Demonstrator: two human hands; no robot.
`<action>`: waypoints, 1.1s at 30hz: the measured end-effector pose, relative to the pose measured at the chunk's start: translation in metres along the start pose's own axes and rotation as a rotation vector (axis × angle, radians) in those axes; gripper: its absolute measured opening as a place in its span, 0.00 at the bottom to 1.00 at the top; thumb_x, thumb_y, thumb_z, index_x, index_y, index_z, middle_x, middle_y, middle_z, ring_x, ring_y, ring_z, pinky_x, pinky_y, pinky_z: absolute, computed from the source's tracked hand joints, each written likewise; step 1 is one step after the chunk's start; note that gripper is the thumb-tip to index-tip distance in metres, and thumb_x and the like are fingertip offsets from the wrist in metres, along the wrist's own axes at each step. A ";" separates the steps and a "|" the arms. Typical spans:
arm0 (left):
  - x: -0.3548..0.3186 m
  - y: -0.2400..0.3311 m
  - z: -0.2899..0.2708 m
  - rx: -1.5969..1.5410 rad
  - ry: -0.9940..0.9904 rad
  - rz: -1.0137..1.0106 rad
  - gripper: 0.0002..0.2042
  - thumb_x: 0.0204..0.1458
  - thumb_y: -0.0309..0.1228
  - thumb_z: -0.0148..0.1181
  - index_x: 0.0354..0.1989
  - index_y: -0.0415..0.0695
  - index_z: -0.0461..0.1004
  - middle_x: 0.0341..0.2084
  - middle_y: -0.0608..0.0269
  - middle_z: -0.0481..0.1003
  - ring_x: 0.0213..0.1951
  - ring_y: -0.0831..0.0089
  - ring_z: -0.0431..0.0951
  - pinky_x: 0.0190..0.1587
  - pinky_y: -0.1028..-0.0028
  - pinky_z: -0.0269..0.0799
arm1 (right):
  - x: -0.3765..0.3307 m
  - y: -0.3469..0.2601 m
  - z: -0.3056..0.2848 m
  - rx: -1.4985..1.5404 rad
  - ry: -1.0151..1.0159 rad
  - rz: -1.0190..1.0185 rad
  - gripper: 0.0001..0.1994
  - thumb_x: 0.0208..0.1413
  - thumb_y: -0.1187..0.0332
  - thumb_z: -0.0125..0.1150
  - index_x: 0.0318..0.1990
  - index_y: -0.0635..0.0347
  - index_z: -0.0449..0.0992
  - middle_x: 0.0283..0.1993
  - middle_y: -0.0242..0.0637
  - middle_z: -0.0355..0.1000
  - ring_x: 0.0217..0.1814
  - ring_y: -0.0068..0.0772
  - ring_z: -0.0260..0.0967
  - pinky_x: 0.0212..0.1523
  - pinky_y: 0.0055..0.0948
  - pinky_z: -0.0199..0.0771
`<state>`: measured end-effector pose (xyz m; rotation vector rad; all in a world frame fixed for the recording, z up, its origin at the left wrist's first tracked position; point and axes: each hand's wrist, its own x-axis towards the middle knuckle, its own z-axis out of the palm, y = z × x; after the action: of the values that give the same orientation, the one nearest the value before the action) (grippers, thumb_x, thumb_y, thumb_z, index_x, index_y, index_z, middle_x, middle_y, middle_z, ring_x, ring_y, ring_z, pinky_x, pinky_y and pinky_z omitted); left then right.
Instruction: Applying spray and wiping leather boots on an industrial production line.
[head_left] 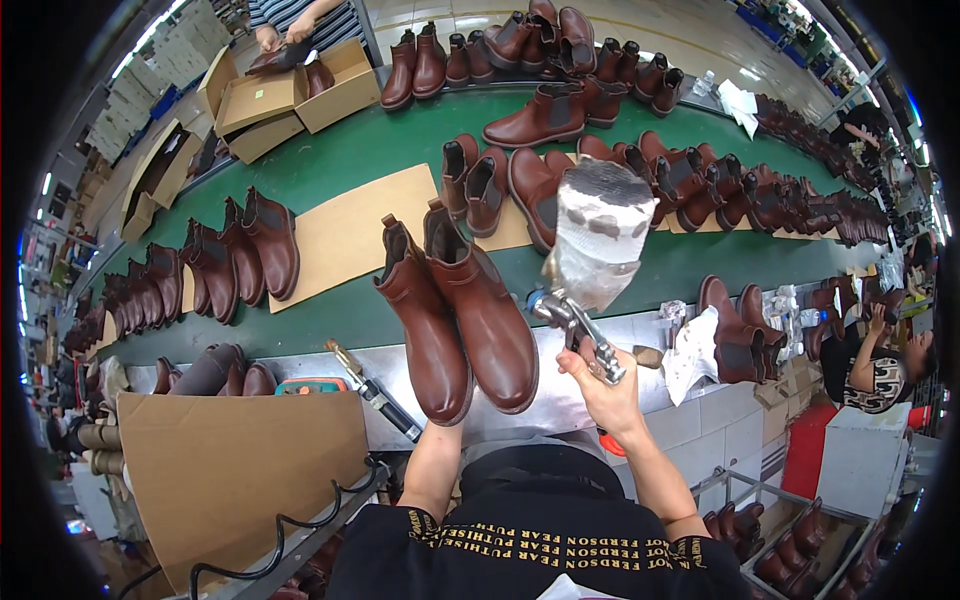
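Observation:
A pair of brown leather ankle boots (490, 330) is in front of me, toes toward me and raised above the bench's metal edge. My left forearm runs up beneath them; the boots rest on my left hand, whose fingers are hidden behind them. My right hand (606, 398) is wrapped round the handle of a metal spray gun (580, 328) just right of the boots. The gun carries a large cup (600, 245) covered in stained white wrapping with a dark top. Its blue-ringed end points left toward the boots.
Rows of brown boots (270, 245) and cardboard sheets (350, 225) line the green bench (340, 150). A second tool with a hose (375, 392) lies left. Cardboard (240, 480) stands lower left. White paper (690, 355) lies right. A co-worker's hands (298, 28) handle a shoe beyond.

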<state>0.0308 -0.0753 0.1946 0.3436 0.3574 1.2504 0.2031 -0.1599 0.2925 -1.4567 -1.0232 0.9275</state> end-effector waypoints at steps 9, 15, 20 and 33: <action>-0.001 -0.006 0.000 -0.008 0.005 -0.003 0.14 0.59 0.38 0.51 0.47 0.43 0.71 0.39 0.61 0.75 0.37 0.70 0.76 0.40 0.68 0.72 | 0.003 0.003 -0.013 -0.166 -0.103 0.190 0.13 0.54 0.64 0.67 0.30 0.65 0.74 0.18 0.23 0.59 0.22 0.14 0.52 0.23 0.22 0.56; -0.004 0.000 -0.005 -0.002 0.021 0.011 0.14 0.59 0.38 0.52 0.47 0.43 0.72 0.39 0.61 0.76 0.36 0.69 0.76 0.39 0.68 0.72 | -0.004 -0.004 -0.003 -0.220 -0.011 0.060 0.12 0.54 0.70 0.65 0.40 0.70 0.75 0.23 0.30 0.70 0.27 0.18 0.64 0.30 0.22 0.67; -0.004 0.001 -0.009 -0.008 0.035 0.022 0.14 0.58 0.39 0.52 0.46 0.43 0.72 0.38 0.61 0.76 0.36 0.69 0.76 0.39 0.67 0.72 | -0.011 -0.020 0.012 -0.060 -0.283 -0.073 0.18 0.54 0.72 0.65 0.50 0.72 0.73 0.33 0.40 0.76 0.33 0.23 0.73 0.36 0.24 0.72; 0.045 0.077 -0.042 0.039 0.123 0.159 0.14 0.58 0.39 0.53 0.45 0.43 0.74 0.37 0.61 0.76 0.35 0.69 0.77 0.37 0.67 0.72 | -0.010 0.008 0.005 -0.067 -0.146 0.146 0.07 0.50 0.77 0.66 0.34 0.69 0.75 0.30 0.32 0.74 0.31 0.16 0.64 0.33 0.21 0.68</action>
<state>-0.0408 -0.0083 0.1877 0.3340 0.4675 1.4260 0.1961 -0.1679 0.2840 -1.5531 -1.0736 1.1274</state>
